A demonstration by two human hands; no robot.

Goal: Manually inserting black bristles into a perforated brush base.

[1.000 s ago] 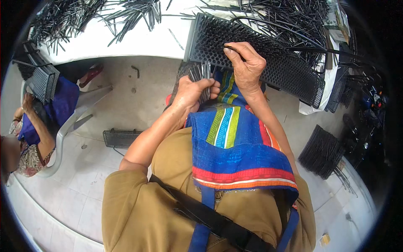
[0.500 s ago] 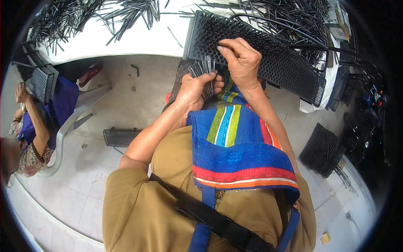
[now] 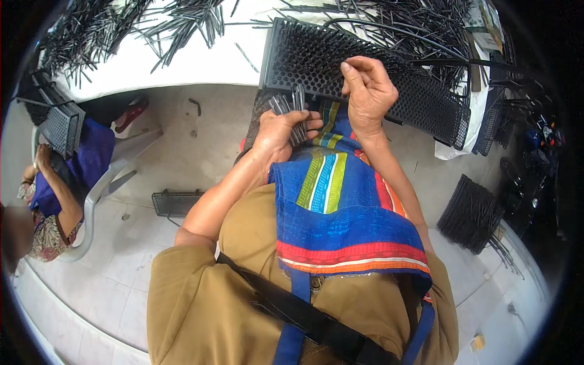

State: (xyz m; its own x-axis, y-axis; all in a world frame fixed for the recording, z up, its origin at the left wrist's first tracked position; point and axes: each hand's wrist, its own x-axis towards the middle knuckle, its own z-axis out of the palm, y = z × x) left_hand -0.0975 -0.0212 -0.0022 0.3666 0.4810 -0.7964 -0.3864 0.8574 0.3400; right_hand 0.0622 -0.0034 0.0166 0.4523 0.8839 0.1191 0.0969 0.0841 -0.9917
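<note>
Step in hand looks like working thin black strips (image 3: 298,96) into a long perforated black panel (image 3: 426,112), prob. partway: bristly ends crowd its far side, while holes along the near edge look bare. Panel lies slantwise at the near edge of the white table (image 3: 207,66), just beyond the person's lap, w/ a loose heap of black pieces (image 3: 426,33) behind it. L hand (image 3: 278,129) is closed round a bundle of strips, thumb pressed over them, tips fanned up toward the panel, approx. just below its L end. R hand (image 3: 370,97) hangs over the panel's mid part, thumb & forefinger tips drawn close, other fingers curled; can't tell if a strip is pinched there or if the fingertips touch the panel. Next move prob. calls for a single strip in a fine R pinch, tip lined up w/ one hole, L hand keeping the bundle loose enough to draw from, w/o spilling it
</note>
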